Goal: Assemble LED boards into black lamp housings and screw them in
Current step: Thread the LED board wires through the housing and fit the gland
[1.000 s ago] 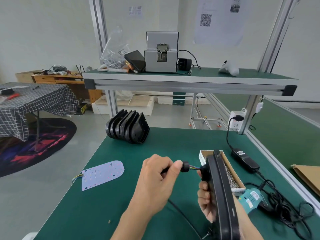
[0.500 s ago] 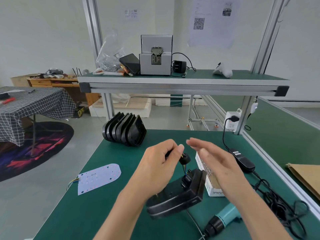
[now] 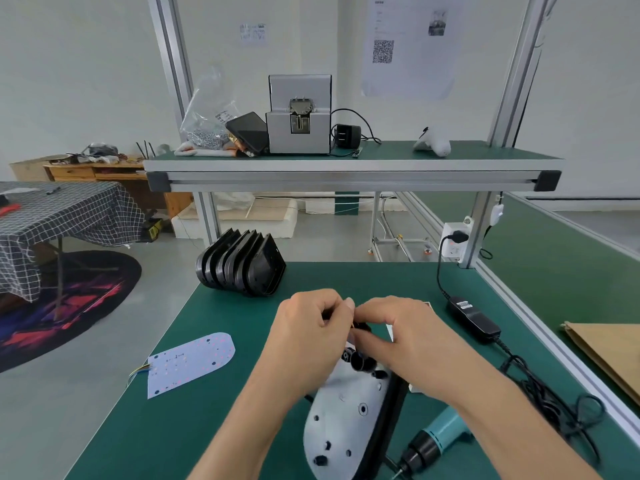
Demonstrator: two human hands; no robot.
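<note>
Head view: left hand [image 3: 311,327] and right hand [image 3: 405,336] both pinch a small black cable fitting [image 3: 362,328] above the rounded, matte black housing [image 3: 349,417], long axis pointing away, on the green desk [image 3: 242,427].

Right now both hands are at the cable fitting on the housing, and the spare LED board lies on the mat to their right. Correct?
Not quite. The head view shows the spare LED board on the mat to the left of the hands; both the left hand and right hand are at the cable fitting on the housing.
</note>
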